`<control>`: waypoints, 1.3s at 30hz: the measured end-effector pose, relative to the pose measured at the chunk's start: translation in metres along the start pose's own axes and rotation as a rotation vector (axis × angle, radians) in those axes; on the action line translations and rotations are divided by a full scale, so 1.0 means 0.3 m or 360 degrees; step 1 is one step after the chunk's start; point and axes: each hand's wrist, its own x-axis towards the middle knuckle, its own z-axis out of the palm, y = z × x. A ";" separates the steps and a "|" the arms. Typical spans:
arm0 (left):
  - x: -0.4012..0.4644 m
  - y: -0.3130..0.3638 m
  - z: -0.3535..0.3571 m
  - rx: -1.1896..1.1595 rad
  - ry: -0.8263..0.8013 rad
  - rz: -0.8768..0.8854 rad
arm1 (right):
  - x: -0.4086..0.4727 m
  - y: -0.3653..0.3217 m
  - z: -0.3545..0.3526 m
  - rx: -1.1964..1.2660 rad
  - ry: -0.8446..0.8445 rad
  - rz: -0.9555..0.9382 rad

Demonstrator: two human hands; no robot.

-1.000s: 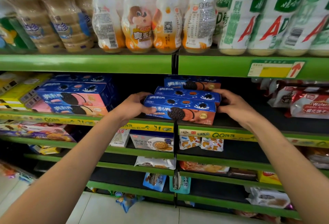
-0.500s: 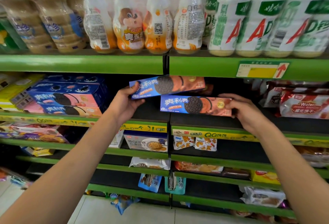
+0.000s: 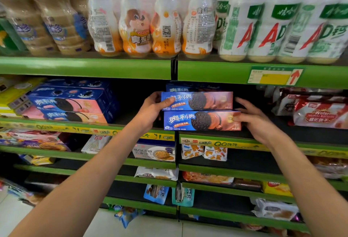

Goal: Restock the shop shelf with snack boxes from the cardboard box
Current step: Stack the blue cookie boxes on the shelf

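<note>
While the left hand (image 3: pixel 150 110) grips the level upper box (image 3: pixel 197 101), the relaxed right hand (image 3: pixel 258 122) touches the lower box (image 3: pixel 202 120).

two bare forearms in view, no sleeves visible, left hand (image 3: pixel 150 109) and right hand (image 3: pixel 258 122) both ungloved, no rings, no watch or wristband, short plain nails

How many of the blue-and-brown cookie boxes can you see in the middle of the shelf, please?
3: an upper box gripped by the left hand, a lower box touched by the right hand, and a box behind them, mostly hidden. More may sit behind.
</note>
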 end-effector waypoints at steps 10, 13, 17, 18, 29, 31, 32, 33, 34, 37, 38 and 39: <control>-0.018 -0.003 -0.017 -0.0057 -0.0123 -0.0072 | -0.023 -0.010 0.023 -0.0208 -0.0054 -0.0090; -0.019 -0.004 -0.020 -0.0022 -0.0165 -0.0096 | -0.033 -0.017 0.032 -0.0240 -0.0077 -0.0101; -0.014 -0.011 -0.024 -0.0024 -0.0197 -0.0126 | -0.029 -0.010 0.032 -0.0204 -0.0034 -0.0127; -0.013 -0.012 -0.023 -0.0034 -0.0200 -0.0119 | -0.027 -0.007 0.030 -0.0187 -0.0022 -0.0134; -0.016 -0.015 -0.028 -0.0093 -0.0429 -0.0068 | -0.001 0.009 0.024 0.0034 0.0089 -0.0133; -0.020 -0.010 -0.027 -0.0085 -0.0445 -0.0074 | -0.001 0.006 0.025 0.0108 0.0119 -0.0111; -0.022 -0.009 -0.028 -0.0087 -0.0449 -0.0078 | -0.002 0.006 0.025 0.0135 0.0119 -0.0112; -0.024 -0.009 -0.029 -0.0095 -0.0449 -0.0082 | -0.003 0.006 0.026 0.0149 0.0113 -0.0117; -0.026 -0.010 -0.031 -0.0103 -0.0452 -0.0082 | -0.004 0.007 0.027 0.0149 0.0106 -0.0125; -0.030 -0.006 -0.032 -0.0111 -0.0473 -0.0077 | -0.007 0.008 0.023 0.0155 0.0097 -0.0149; -0.031 -0.004 -0.031 -0.0124 -0.0477 -0.0076 | -0.005 0.012 0.020 0.0165 0.0090 -0.0160; -0.032 -0.003 -0.032 -0.0140 -0.0482 -0.0075 | -0.006 0.014 0.017 0.0178 0.0084 -0.0167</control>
